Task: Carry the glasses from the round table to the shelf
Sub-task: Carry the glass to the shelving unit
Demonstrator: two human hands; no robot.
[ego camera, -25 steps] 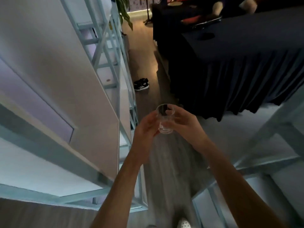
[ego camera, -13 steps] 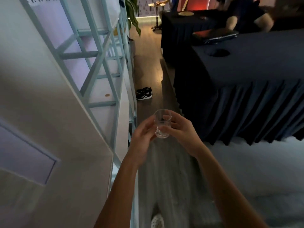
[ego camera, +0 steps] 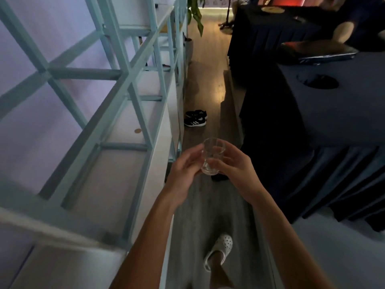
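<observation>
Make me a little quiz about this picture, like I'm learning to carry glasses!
1. True or false: the glass already stands on the shelf.
2. The glass is held by: A) the left hand and right hand together, B) a tray, C) nothing.
3. Fill in: a pair of black ___ lies ahead on the floor, beside the shelf.

Key: 1 false; 2 A; 3 sneakers.

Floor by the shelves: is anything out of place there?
Yes: a pair of black sneakers lies on the wooden floor beside the pale green shelf, in the walkway ahead. The small clear glass held by the left hand and right hand looks intact.
</observation>
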